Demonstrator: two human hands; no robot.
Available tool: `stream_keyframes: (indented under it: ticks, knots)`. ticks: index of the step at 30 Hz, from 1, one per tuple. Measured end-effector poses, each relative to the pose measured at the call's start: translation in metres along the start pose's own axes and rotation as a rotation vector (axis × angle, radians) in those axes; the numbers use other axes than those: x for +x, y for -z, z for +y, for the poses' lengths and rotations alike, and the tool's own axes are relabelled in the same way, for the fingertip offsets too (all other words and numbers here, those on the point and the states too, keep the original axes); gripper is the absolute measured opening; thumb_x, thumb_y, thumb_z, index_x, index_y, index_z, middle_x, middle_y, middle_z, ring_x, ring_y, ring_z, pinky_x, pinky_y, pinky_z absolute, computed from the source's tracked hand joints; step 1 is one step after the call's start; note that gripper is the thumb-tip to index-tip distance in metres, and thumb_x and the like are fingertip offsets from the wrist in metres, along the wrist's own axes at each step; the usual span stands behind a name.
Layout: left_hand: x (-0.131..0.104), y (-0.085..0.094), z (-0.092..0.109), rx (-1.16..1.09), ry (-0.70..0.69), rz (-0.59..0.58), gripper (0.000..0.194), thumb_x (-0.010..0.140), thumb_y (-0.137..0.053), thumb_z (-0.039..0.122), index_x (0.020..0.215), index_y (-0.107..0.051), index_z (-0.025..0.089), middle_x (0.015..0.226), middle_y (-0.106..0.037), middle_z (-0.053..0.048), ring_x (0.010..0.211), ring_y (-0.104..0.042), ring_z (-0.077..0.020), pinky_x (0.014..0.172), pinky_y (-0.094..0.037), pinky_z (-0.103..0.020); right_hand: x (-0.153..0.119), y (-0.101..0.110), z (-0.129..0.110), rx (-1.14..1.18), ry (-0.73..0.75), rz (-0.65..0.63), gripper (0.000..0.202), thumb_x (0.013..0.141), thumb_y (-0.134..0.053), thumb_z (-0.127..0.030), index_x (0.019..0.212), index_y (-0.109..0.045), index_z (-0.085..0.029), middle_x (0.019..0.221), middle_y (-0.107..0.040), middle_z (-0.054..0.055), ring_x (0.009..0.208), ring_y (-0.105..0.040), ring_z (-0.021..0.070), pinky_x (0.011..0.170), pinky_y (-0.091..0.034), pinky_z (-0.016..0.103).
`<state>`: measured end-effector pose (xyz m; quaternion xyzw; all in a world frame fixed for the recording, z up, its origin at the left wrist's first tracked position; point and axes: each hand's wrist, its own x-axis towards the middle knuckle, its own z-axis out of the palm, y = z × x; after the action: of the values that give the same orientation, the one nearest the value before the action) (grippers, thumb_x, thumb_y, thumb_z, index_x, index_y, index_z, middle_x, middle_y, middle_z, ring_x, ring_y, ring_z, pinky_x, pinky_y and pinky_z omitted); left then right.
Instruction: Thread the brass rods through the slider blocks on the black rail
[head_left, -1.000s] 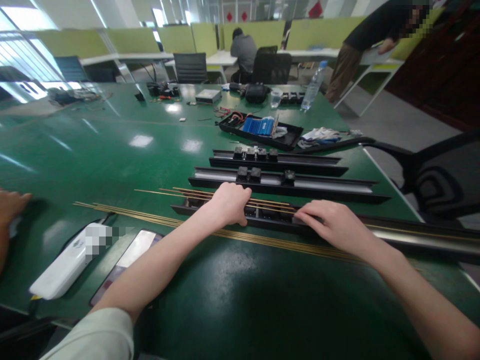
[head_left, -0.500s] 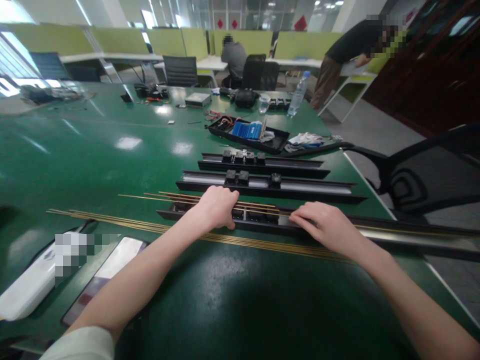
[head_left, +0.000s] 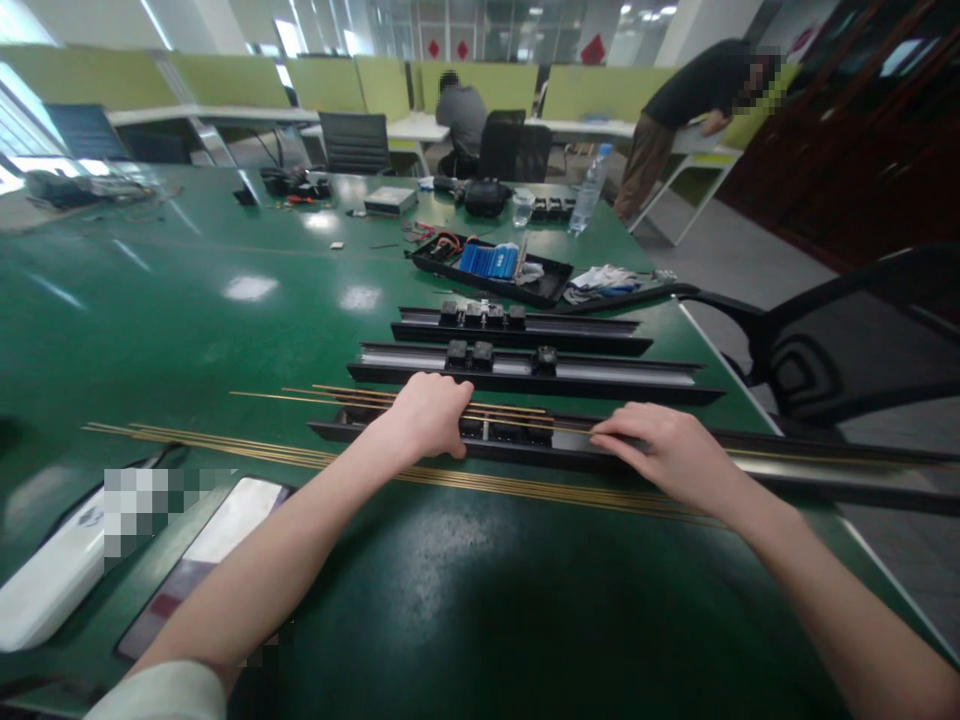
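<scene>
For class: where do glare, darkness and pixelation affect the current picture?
Head view: pale glare spots the green table; head view: a dark area lies nearer the camera than the hands, shadow or reflection unclear; head view: blocky pixelation covers part of the white device.

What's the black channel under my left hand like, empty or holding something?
Holding something: black blocks show inside the channel, to the right of your left hand, beside a bare stretch.

Right fingers (head_left: 616, 425) pinching thin rod (head_left: 574, 430), left fingers (head_left: 456, 392) on channel (head_left: 525, 453)
</scene>
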<state>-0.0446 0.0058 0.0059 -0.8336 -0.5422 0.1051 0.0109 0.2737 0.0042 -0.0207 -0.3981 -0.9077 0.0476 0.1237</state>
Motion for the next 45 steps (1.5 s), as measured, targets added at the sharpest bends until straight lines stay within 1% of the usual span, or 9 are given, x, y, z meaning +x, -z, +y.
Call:
stream_keyframes:
  ticks: [9,16,19,31,35,38,45]
  knots:
    - [0.000,-0.001,0.000,-0.003,0.001,0.001,0.058,0.060,-0.081,0.052,0.102,-0.065,0.015,0.099,-0.076,-0.016,0.091,-0.072,-0.0351,0.073,-0.053,-0.039,-0.016,0.005,0.010,-0.114,0.095,0.149,0.020,0.097,-0.060,-0.032,0.091,-0.073,-0.019,0.089,-0.076,0.005,0.082,-0.068,0.0219,0.075,-0.050,0.036]
    - [-0.002,0.001,0.001,-0.013,0.011,-0.005,0.057,0.060,-0.081,0.051,0.102,-0.065,0.016,0.099,-0.076,-0.016,0.092,-0.072,-0.0359,0.074,-0.052,-0.040,-0.031,0.005,0.018,-0.121,0.128,0.268,0.009,0.093,-0.067,-0.025,0.092,-0.072,-0.018,0.090,-0.077,0.006,0.081,-0.070,0.0210,0.077,-0.053,0.036]
    - [-0.002,0.001,0.001,-0.017,0.015,-0.006,0.054,0.061,-0.080,0.050,0.100,-0.065,0.016,0.099,-0.076,-0.016,0.091,-0.072,-0.0361,0.074,-0.052,-0.040,-0.035,0.006,0.020,-0.126,0.137,0.301,0.007,0.092,-0.068,-0.023,0.092,-0.072,-0.018,0.089,-0.077,0.005,0.080,-0.070,0.0207,0.076,-0.054,0.035]
    - [-0.001,0.000,0.000,-0.005,0.018,0.004,0.058,0.059,-0.081,0.052,0.101,-0.065,0.016,0.099,-0.076,-0.015,0.092,-0.072,-0.0349,0.073,-0.052,-0.039,-0.044,0.010,0.026,-0.184,0.141,0.335,0.005,0.091,-0.069,-0.021,0.091,-0.074,-0.018,0.087,-0.077,0.005,0.077,-0.070,0.0205,0.076,-0.054,0.035]
    - [-0.002,0.001,0.000,-0.012,0.010,0.008,0.057,0.059,-0.080,0.052,0.101,-0.065,0.016,0.099,-0.076,-0.015,0.092,-0.072,-0.0354,0.073,-0.052,-0.040,-0.048,0.013,0.026,-0.186,0.105,0.289,0.008,0.092,-0.067,-0.021,0.093,-0.074,-0.018,0.089,-0.078,0.008,0.080,-0.071,0.0226,0.078,-0.054,0.038]
    - [-0.002,0.001,0.000,-0.013,0.010,0.002,0.056,0.060,-0.080,0.052,0.100,-0.064,0.017,0.100,-0.076,-0.016,0.091,-0.072,-0.0355,0.073,-0.052,-0.040,-0.051,0.015,0.027,-0.176,0.073,0.280,0.010,0.092,-0.066,-0.022,0.092,-0.075,-0.018,0.089,-0.078,0.009,0.080,-0.071,0.0240,0.078,-0.054,0.039]
    - [-0.002,0.003,0.001,-0.013,0.011,-0.022,0.058,0.060,-0.081,0.053,0.102,-0.065,0.016,0.102,-0.076,-0.016,0.093,-0.071,-0.0354,0.075,-0.052,-0.040,-0.067,0.026,0.044,-0.119,-0.002,0.215,0.017,0.095,-0.061,-0.028,0.096,-0.077,-0.020,0.095,-0.078,0.010,0.087,-0.071,0.0262,0.080,-0.055,0.040]
